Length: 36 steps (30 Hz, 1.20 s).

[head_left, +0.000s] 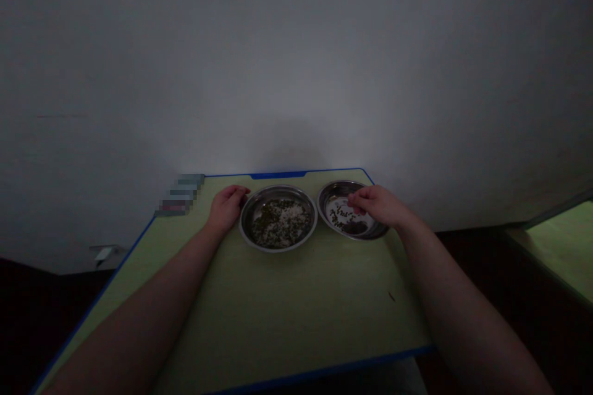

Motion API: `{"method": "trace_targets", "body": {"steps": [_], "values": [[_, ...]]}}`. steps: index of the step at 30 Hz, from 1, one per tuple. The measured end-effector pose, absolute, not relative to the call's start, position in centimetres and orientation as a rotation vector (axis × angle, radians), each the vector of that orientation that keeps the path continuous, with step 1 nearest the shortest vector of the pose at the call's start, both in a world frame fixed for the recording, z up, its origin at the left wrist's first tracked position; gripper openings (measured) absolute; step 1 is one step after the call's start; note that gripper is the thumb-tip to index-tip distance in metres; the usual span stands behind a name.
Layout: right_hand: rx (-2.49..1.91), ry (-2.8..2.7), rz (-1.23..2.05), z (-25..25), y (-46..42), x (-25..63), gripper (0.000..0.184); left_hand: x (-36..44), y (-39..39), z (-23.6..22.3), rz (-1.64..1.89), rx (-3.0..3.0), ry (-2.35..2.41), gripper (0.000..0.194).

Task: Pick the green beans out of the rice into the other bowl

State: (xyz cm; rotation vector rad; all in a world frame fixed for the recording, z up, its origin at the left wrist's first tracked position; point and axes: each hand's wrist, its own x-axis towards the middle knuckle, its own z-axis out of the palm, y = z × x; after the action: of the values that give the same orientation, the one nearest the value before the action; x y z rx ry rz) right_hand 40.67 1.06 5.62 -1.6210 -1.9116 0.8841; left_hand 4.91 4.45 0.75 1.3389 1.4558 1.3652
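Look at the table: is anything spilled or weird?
One little thing: a thin dark streak on the green table, below the right bowl in the picture. It looks odd because it sits apart from the bowl; I can't tell whether it's a scrap or a scratch.

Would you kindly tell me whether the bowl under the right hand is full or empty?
Neither: the bowl holds only scattered greenish grains, with its pale bottom showing between them.

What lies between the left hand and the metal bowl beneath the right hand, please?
In the head view, the other metal bowl, holding mixed green and whitish grains, stands between the left hand and that right-side bowl.
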Motion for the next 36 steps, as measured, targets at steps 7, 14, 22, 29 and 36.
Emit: {"method": "trace_targets", "body": {"steps": [7, 14, 22, 29, 36], "values": [[-1.639, -1.921, 0.895, 5.8, 0.91, 40.42, 0.038, 4.96, 4.4, 0.96, 1.35, 1.33, 1.477, 0.022], [-1.568, -1.753, 0.927, 5.17, 1.29, 40.57, 0.03, 4.92, 4.43, 0.87, 1.348, 1.346, 1.463, 0.024], [-1.596, -1.84, 0.895, 5.6, 1.09, 40.62, 0.021, 4.94, 4.37, 1.0, 1.365, 1.367, 1.476, 0.021], [-1.655, -1.816, 0.914, 5.76, 0.91, 40.63, 0.025, 4.53, 4.78, 0.19, 1.379, 1.365, 1.441, 0.022], [-1.636, -1.829, 0.959, 5.49, 1.16, 40.9, 0.025, 4.78, 4.62, 0.63, 1.362, 1.341, 1.452, 0.022]]}}
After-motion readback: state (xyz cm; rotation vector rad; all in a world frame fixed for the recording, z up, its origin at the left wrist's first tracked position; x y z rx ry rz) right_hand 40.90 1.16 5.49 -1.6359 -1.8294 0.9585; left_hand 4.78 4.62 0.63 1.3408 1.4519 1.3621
